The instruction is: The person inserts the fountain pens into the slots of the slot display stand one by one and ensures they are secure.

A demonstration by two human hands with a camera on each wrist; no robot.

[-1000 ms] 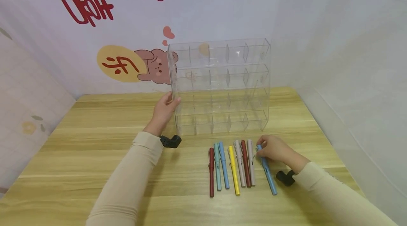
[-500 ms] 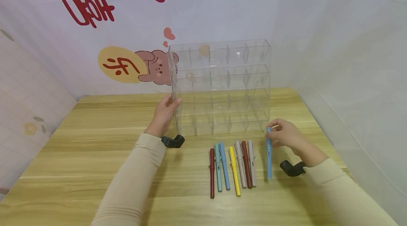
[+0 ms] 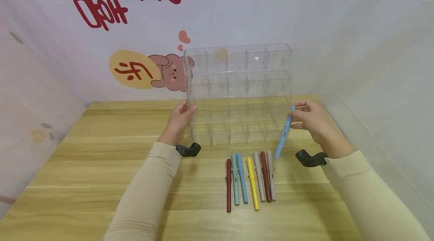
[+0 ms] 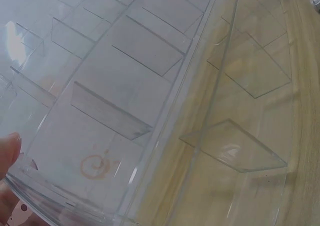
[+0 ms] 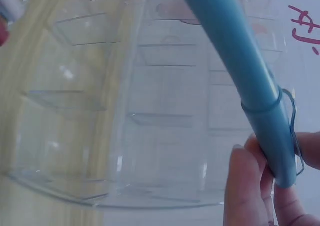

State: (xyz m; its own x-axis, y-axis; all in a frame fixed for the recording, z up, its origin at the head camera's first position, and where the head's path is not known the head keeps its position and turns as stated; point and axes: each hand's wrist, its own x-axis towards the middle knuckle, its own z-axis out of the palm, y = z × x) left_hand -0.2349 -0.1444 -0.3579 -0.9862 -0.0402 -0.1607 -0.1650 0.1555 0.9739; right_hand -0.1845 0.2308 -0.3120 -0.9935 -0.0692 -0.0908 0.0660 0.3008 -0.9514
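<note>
A clear acrylic rack [image 3: 237,92] with rows of divided compartments stands upright on the table. My left hand [image 3: 178,122] grips its left side edge, thumb toward the front; the left wrist view shows only the thumb and part of the fingers at that edge. At the rack's right side, my right hand [image 3: 312,120] pinches a light blue pen [image 3: 285,131] by its capped, clipped end. The pen slants down and to the left, raised above the table. In the right wrist view the same blue pen [image 5: 240,61] crosses in front of the compartments.
In front of the rack several pens lie side by side: dark red [image 3: 228,186], teal [image 3: 235,180], blue [image 3: 242,178], yellow [image 3: 252,184], another dark red [image 3: 265,177] between two greyish ones. A white printed cloth [image 3: 234,11] hangs behind the wooden table [image 3: 108,146].
My right hand has lifted the light blue pen off the table beside the row and carried it up and away to the rack's right side. My left hand keeps its grip on the rack.
</note>
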